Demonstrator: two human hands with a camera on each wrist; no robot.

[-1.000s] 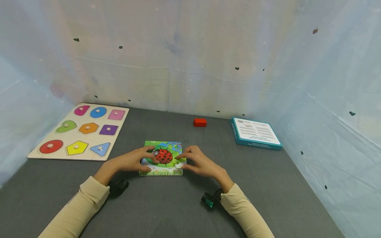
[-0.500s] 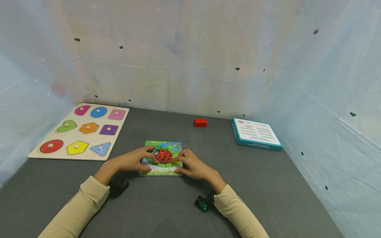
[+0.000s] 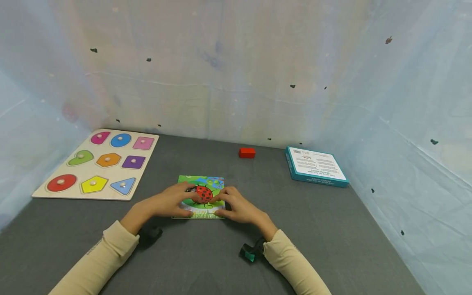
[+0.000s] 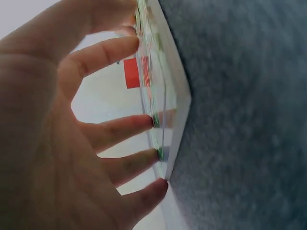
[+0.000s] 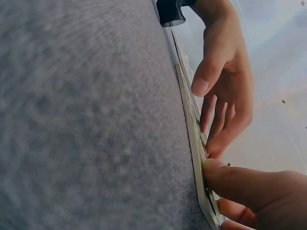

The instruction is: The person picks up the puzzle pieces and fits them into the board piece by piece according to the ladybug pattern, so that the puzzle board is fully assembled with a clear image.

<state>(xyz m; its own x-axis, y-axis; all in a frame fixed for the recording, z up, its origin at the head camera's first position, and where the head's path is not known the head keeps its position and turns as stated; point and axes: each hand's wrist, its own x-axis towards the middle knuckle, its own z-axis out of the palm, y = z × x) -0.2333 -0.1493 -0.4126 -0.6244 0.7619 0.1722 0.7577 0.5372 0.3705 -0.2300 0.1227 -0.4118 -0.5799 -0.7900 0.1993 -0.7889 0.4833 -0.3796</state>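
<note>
A ladybug jigsaw puzzle (image 3: pixel 200 180) lies flat on the grey table between both hands. My left hand (image 3: pixel 171 201) spans its left part, thumb near the front edge and fingers spread over the picture; in the left wrist view the fingertips (image 4: pixel 152 120) touch the board. My right hand (image 3: pixel 239 206) is over the puzzle's right part, thumb and index finger bent around a puzzle piece (image 3: pixel 212 208) near the lower right corner. In the right wrist view the right thumb (image 5: pixel 230 179) rests at the puzzle's surface. The fingers partly hide the piece and the ladybug.
A wooden shape board (image 3: pixel 121 168) with coloured knobbed pieces lies at the left. Behind the puzzle sits a small red block (image 3: pixel 246 153). At the back right lies a flat teal-and-white box (image 3: pixel 317 166). Pale sheeting (image 3: pixel 236 73) encloses the table's back and sides.
My right hand has moved left, bringing the puzzle piece from the right edge onto the puzzle; the white gap there no longer shows. My left hand has shifted slightly right over the picture.
</note>
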